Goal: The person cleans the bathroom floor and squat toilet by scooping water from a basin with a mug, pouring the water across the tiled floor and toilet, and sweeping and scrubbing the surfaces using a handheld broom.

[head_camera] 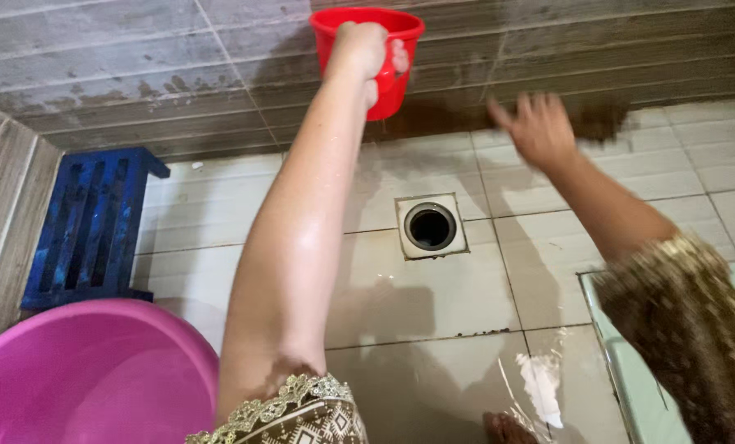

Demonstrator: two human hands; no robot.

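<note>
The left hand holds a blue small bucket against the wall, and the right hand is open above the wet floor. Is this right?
Not quite. In the head view the small bucket in the left hand is red, not blue. The rest holds: the right hand is open above the wet floor.

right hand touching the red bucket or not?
Apart. The head view shows the right hand open beside the red bucket, with wall tile visible between them. Only the left hand grips the bucket.
</note>
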